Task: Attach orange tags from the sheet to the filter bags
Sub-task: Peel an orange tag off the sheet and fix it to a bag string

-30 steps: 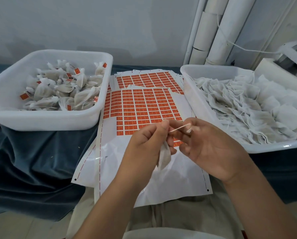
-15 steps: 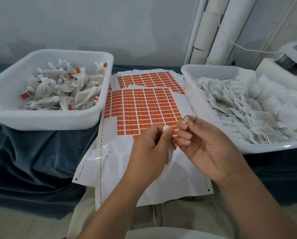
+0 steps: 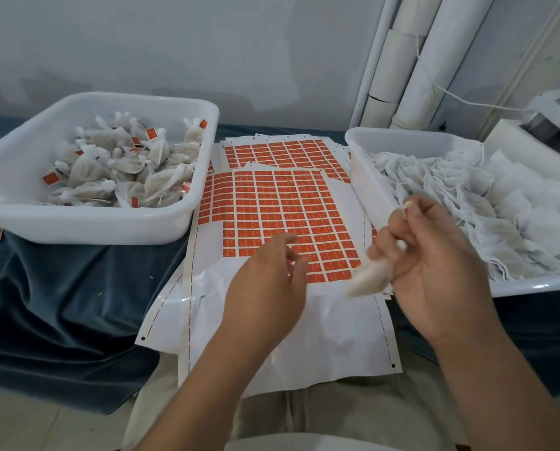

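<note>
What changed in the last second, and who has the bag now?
The left hand let go of the filter bag and drew left over the tag sheet, holding nothing. The right hand alone grips the bag and has shifted right toward the right bin. Tag sheet, left bin and right bin stayed put.

A white backing sheet of small orange rectangular tags (image 3: 278,216) lies flat at frame centre, its lower rows already bare. A second such sheet (image 3: 282,154) shows just above it. One blurred white filter bag (image 3: 369,279) hangs tilted at centre right, gripped by the right hand (image 3: 435,275). Flat white filter bags (image 3: 500,203) are heaped at right, and filled, tagged bags (image 3: 125,170) are piled at upper left.
</note>
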Motion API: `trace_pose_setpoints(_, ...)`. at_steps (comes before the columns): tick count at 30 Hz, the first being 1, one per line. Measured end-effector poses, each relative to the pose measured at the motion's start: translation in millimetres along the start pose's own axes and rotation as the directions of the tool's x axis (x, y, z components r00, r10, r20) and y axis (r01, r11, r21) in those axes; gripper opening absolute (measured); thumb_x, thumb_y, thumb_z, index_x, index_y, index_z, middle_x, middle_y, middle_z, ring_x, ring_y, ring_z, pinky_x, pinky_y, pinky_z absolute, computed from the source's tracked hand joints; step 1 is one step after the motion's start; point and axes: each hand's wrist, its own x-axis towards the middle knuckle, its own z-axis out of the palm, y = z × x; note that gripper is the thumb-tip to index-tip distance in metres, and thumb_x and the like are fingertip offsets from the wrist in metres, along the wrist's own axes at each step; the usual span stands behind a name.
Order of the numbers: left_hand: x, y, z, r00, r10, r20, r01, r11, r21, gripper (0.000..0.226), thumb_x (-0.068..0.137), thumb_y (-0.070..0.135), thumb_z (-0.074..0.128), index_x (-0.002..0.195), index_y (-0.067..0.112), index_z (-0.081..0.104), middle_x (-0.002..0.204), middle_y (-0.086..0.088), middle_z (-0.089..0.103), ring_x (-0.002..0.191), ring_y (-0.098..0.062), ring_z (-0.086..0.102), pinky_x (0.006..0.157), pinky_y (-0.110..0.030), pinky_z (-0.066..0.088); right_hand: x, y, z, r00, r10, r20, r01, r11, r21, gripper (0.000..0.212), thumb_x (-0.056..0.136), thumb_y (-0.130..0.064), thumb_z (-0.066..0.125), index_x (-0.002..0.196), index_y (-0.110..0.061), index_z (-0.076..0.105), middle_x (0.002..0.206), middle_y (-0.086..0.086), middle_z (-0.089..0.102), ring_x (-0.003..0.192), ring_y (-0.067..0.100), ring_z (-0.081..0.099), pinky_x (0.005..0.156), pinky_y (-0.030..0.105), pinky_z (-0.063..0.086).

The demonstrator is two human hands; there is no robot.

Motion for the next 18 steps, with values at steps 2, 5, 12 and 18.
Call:
trace_pose_setpoints(2,1.6,-8.3,4.6,0.999,0.009,-0.042,-0.001,0.981,0.194,0.055,0.097,0.058,0.059,0.146,0.04,0.041,0.147,0.018,0.055,0.128,-0.011,0.06,0.111,-0.039,0.046,1.7,-3.1,-6.5,0.992,-0.026,-0.125,-0.011,0.958,-0.287,0.011,0.101,-0.033,0.059,0.091,-0.035,0.063,0.064,-0.008,0.047,0.049,0.006,0.043,0.049,0.021,0.044)
trace_pose_setpoints(5,2.8,-15.9,15.7,0.999,0.052,0.005,-0.052,0.977,0.206,0.069,0.087,0.07,0.065,0.145,0.043,0.04,0.15,0.02,0.052,0.134,-0.012,0.054,0.117,-0.04,0.039,4.1,6.8,-16.8,1.0,0.017,-0.019,-0.024,0.456,-0.89,0.007,0.1,-0.055,0.056,0.099,-0.05,0.06,0.076,-0.018,0.068,0.059,0.0,0.064,0.05,0.015,0.047)
trace_pose_setpoints(12,16.4,-28.4,7.9,0.984,0.085,0.158,-0.121,0.964,0.238,0.075,0.078,0.074,0.073,0.142,0.046,0.046,0.143,0.024,0.057,0.129,-0.008,0.058,0.114,-0.039,0.045,5.3,48.6,-25.1,0.98,0.164,0.111,0.116,-0.019,-0.993,0.045,0.094,-0.06,0.066,0.135,-0.042,0.063,0.131,-0.022,0.068,0.105,-0.002,0.062,0.08,0.009,0.034)
trace_pose_setpoints(18,24.5,-42.2,-19.4,0.966,0.123,0.227,-0.206,0.896,0.394,0.095,0.072,0.086,0.066,0.153,0.048,0.032,0.167,0.018,0.027,0.156,-0.017,0.021,0.127,-0.051,0.011,5.1,73.2,-22.1,0.972,0.186,0.144,0.162,-0.083,-0.983,0.056,0.094,-0.065,0.062,0.145,-0.043,0.055,0.14,-0.017,0.064,0.121,0.01,0.064,0.096,0.022,0.04)
